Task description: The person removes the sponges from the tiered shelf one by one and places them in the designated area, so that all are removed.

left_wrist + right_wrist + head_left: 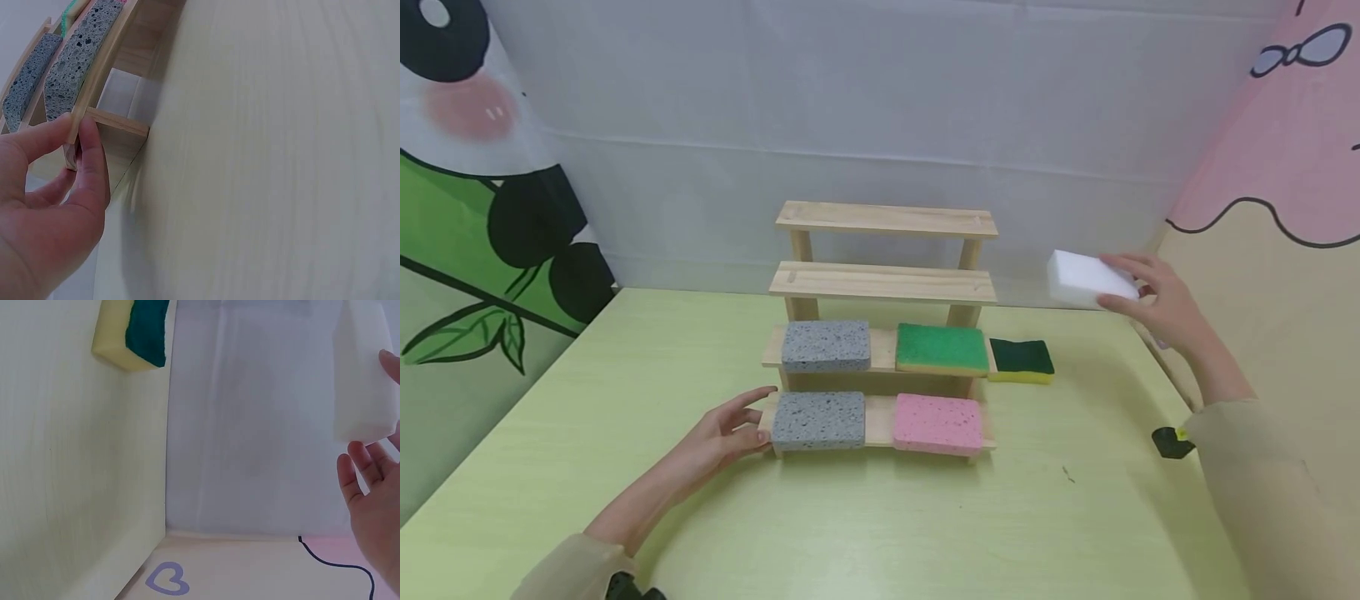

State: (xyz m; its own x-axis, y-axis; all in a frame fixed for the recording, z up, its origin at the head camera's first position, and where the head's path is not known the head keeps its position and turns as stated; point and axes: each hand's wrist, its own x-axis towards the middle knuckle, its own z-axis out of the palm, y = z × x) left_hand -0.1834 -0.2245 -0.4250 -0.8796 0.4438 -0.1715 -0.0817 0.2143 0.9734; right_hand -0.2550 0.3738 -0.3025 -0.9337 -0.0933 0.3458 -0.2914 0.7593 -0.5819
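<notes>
My right hand (1172,308) grips a white foam sponge block (1075,279) by one end, held in the air right of a tiered wooden rack (883,283). In the right wrist view the white block stands partly out of frame. My left hand (722,437) pinches the left end of the rack's lowest shelf between thumb and fingers; the left wrist view shows this grip (69,181). On that shelf lie a grey speckled sponge (818,421) and a pink sponge (937,423). One tier up are another grey speckled sponge (825,345) and a green-topped sponge (942,347).
A yellow sponge with a dark green pad (1021,360) sits at the rack's right side; the right wrist view shows it too. Both upper tiers are bare wood. A pale table (925,533) lies beneath, with a grey-white cloth (880,100) behind and printed panels at both sides.
</notes>
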